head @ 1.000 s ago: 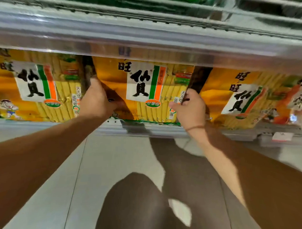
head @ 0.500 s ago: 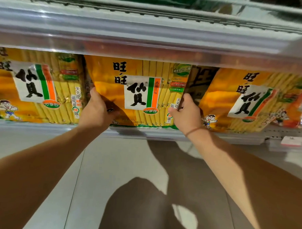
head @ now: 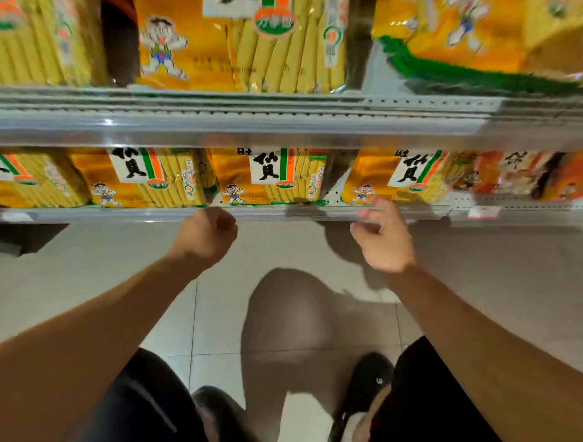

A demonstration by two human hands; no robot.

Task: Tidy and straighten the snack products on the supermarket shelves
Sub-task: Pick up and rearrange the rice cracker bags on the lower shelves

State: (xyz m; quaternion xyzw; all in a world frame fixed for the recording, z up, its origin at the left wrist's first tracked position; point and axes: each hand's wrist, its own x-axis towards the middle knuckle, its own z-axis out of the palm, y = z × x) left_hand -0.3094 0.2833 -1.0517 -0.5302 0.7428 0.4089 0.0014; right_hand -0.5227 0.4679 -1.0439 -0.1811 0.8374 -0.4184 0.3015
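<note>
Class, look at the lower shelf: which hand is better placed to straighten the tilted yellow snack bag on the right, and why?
The right hand: its loosely curled fingers hover just below the tilted yellow snack bag. The left hand sits under the middle bag, farther away.

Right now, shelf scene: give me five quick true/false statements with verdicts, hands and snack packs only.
1. The left hand grips a pack. False: its fingers are curled and hold nothing.
2. The right hand hangs just before the lower shelf edge, holding nothing. True.
3. The middle pack on the lower shelf stands upright. True.
4. The upper right pack stands straight. False: it lies tilted.
5. The packs are blue. False: yellow and orange.
</note>
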